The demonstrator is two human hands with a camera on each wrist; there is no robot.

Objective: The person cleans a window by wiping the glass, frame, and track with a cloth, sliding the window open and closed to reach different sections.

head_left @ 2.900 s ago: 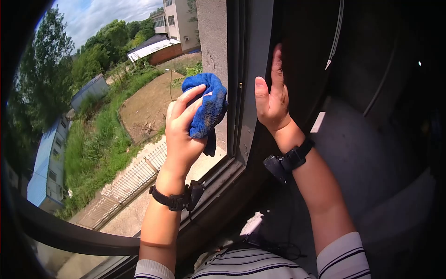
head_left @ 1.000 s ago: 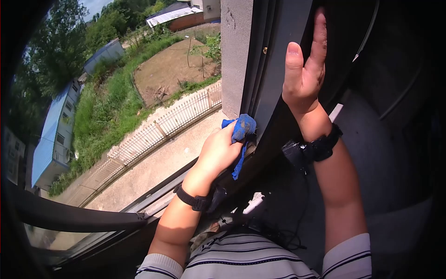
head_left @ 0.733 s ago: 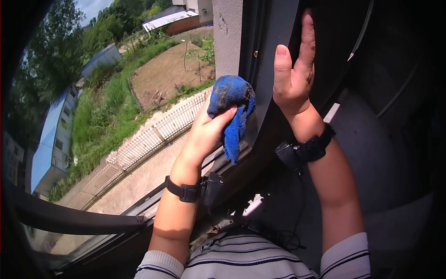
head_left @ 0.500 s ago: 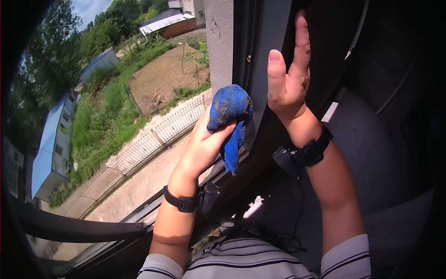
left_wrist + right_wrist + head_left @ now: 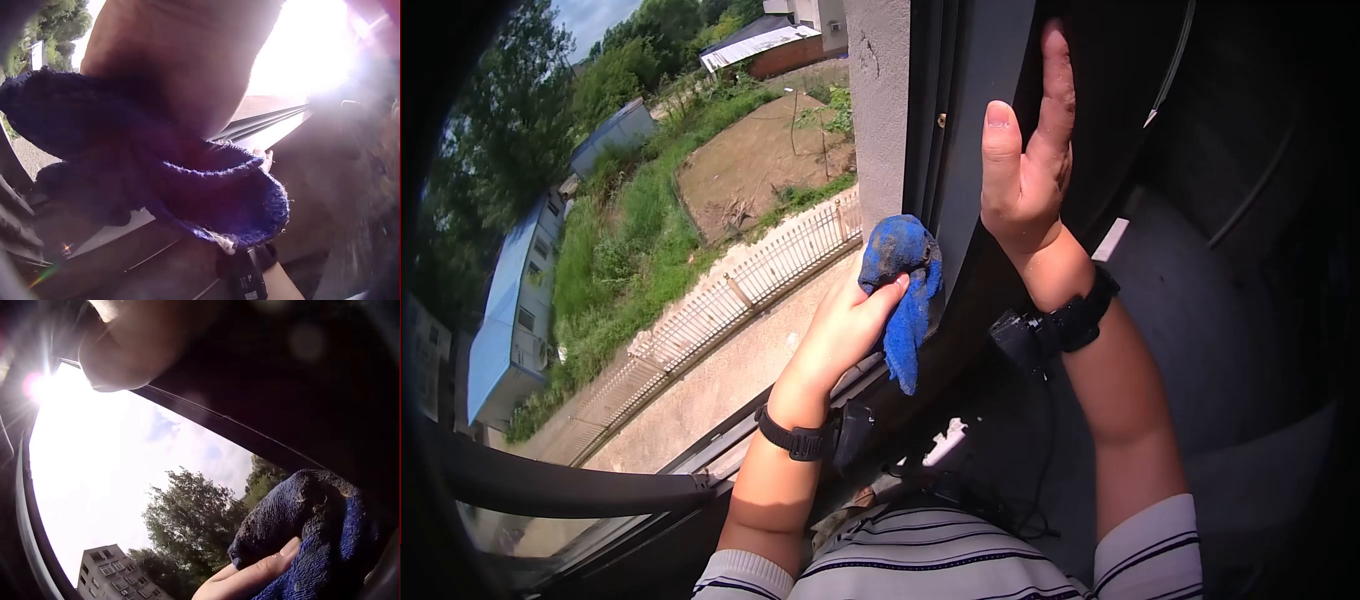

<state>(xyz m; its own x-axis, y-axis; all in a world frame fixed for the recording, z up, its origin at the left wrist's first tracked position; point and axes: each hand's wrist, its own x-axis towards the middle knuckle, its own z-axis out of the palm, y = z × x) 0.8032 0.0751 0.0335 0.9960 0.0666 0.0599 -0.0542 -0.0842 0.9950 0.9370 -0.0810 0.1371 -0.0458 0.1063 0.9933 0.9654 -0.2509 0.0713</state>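
Observation:
A blue cloth (image 5: 897, 252) with grey-brown dirt is bunched in my left hand (image 5: 840, 325), thumb across it, beside the window frame's lower corner; its tail hangs down. The left wrist view shows the cloth's dark folds (image 5: 237, 200) close up. My right hand (image 5: 1028, 190) lies with thumb and a finger straight against the dark frame panel (image 5: 990, 110), holding nothing. In the right wrist view the cloth (image 5: 312, 531) is at the lower right and part of my right hand (image 5: 134, 347) at the top.
The window sill track (image 5: 730, 440) runs diagonally below my left hand, meeting a dark curved bar (image 5: 580, 490) at the left. Outside are a white fence (image 5: 740, 285) and a grey wall edge (image 5: 878, 110). A cable (image 5: 1048, 440) hangs below my right wrist.
Since the earliest frame, my left hand has moved down and right with the cloth, and my right hand up and right. Over the last half second the cloth has dropped slightly; my right hand has barely shifted.

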